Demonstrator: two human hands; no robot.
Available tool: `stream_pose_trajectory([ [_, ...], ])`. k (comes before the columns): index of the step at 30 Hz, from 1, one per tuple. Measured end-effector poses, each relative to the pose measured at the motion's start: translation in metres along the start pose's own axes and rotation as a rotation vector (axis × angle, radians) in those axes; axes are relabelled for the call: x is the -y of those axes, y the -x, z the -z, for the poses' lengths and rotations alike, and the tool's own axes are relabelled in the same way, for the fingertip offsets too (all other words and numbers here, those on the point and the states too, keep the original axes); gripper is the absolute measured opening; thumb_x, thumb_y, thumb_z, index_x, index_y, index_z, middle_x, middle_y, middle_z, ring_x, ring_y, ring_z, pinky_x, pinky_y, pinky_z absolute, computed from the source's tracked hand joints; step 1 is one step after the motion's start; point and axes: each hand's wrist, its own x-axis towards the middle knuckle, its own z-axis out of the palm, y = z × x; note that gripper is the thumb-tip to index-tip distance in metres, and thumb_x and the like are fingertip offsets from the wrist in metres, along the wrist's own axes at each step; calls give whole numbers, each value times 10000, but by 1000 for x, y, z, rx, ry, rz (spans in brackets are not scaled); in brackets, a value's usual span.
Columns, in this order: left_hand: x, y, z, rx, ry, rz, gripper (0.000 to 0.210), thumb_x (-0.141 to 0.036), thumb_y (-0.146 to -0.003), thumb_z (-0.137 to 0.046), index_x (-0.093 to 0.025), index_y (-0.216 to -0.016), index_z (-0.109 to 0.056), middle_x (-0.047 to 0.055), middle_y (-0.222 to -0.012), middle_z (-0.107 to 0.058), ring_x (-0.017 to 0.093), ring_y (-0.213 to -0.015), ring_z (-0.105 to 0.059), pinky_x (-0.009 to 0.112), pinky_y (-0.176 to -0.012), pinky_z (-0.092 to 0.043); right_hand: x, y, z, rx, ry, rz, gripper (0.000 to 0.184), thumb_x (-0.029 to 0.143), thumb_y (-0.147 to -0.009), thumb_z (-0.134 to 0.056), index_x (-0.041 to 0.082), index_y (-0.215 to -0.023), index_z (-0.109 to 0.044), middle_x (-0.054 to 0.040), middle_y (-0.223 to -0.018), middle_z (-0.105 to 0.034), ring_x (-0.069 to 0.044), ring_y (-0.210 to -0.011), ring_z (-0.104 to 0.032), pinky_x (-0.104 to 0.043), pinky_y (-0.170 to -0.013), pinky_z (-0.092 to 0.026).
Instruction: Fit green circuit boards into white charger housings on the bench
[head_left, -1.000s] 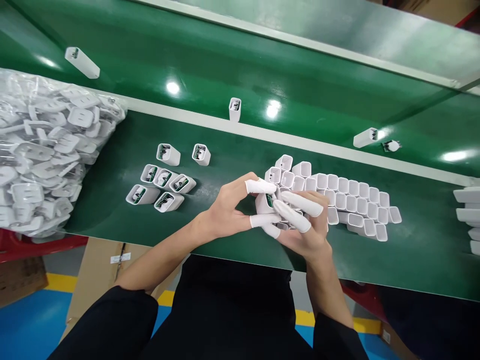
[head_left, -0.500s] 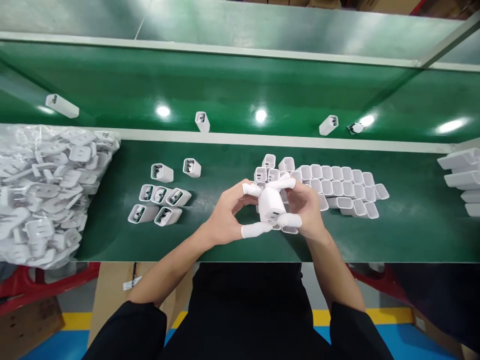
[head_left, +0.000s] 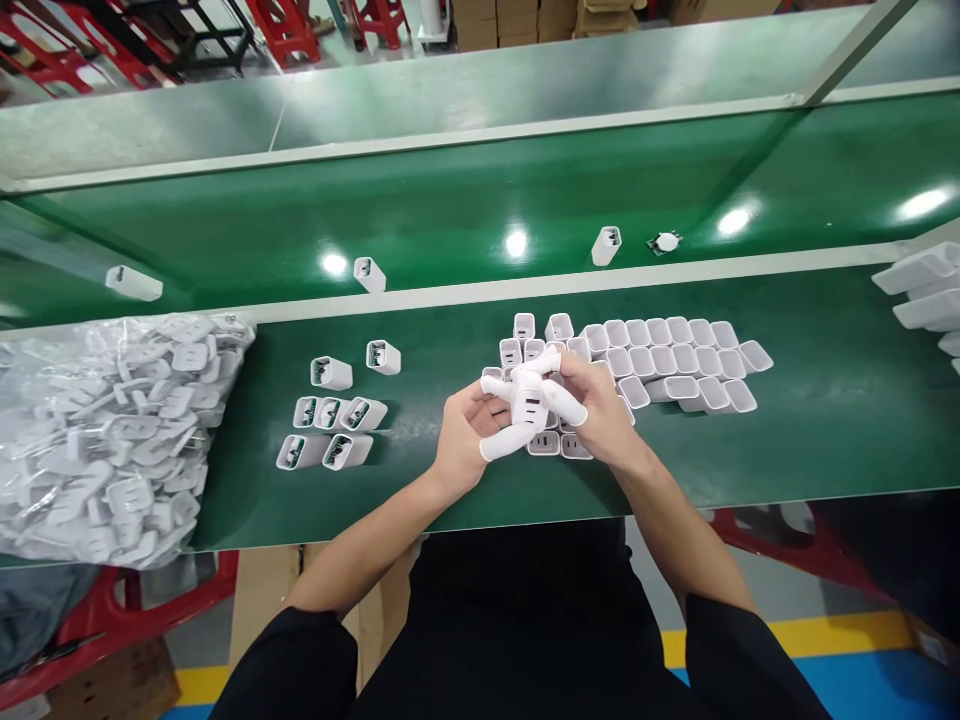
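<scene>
1. Head view: the white housing (head_left: 529, 403) shows dark slots (any print is too small to read).
2. Left hand (head_left: 463, 438) and right hand (head_left: 598, 408), fingers half curled, pinch it between them above the green bench (head_left: 817, 430).
3. At left, a clear bag (head_left: 79, 343) contains white plastic parts (head_left: 129, 495); shells (head_left: 352, 448) nearby hold green boards.

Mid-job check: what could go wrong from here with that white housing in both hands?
Slip: the white housing sits between the covered fingertips of the left hand and right hand, so it might drop.
Bump: the open shells nearby are packed closely; one knock could shift several.
Stray part: the small loose part lies uncased and might get knocked.
</scene>
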Motion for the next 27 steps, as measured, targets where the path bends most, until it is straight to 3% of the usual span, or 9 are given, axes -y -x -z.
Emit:
stream_pose_trajectory([
  [9,-3,-4,-1,-20,31,-20,628,-255,-598,-1134,-206,-1155,-847,84,-1100,-872,246,-979,-850,352,-902,-726,-8,2,6,-72,113,149,301,570,-1046,-790,371,-1269,-831,-18,-1001,-649,-243,-965,-595,-436,-926,-491],
  [14,-6,-4,2,-19,26,-59,651,-256,-606,-1127,-208,-1185,-835,83,-1105,-868,247,-1018,-850,334,-901,-719,-9,2,8,-16,76,106,405,637,-1036,-778,361,-1329,-811,-29,-1013,-682,-252,-975,-622,-459,-957,-522],
  [19,-5,-3,3,-4,15,-65,627,-259,-622,-1116,-213,-1174,-823,87,-1132,-866,259,-1048,-847,356,-921,-719,-10,2,9,6,11,50,477,692,-1008,-789,339,-1329,-809,-57,-1124,-753,-257,-1009,-666,-467,-974,-569],
  [27,-7,-4,0,19,6,-20,623,-320,-611,-1128,-207,-1150,-837,96,-1111,-863,277,-1038,-846,385,-921,-725,-13,3,11,-16,-29,80,370,572,-941,-906,318,-1200,-836,-38,-1079,-755,-248,-984,-663,-438,-928,-572],
])
